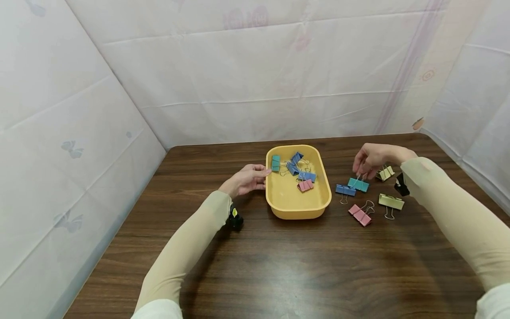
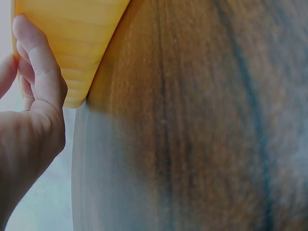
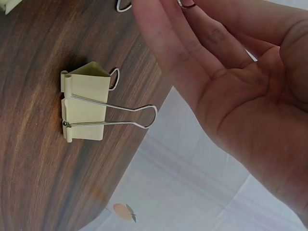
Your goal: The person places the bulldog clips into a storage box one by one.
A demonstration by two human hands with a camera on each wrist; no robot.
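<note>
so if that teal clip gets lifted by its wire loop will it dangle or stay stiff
The teal clip would probably swing, since its thin wire handles look hinged at the body. It looks small and light, so the right hand at its loop should lift it easily. The flat body seems unlikely to roll.

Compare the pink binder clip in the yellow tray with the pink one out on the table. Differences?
Place: the pink clip in the tray lies inside the yellow tray beside a blue clip; the pink clip on the table lies on bare wood right of the tray. Handles: the table clip's wire loops splay out in plain view; the tray clip's are hard to make out. Neither hand touches either. Both are pink and look the same type.
</note>
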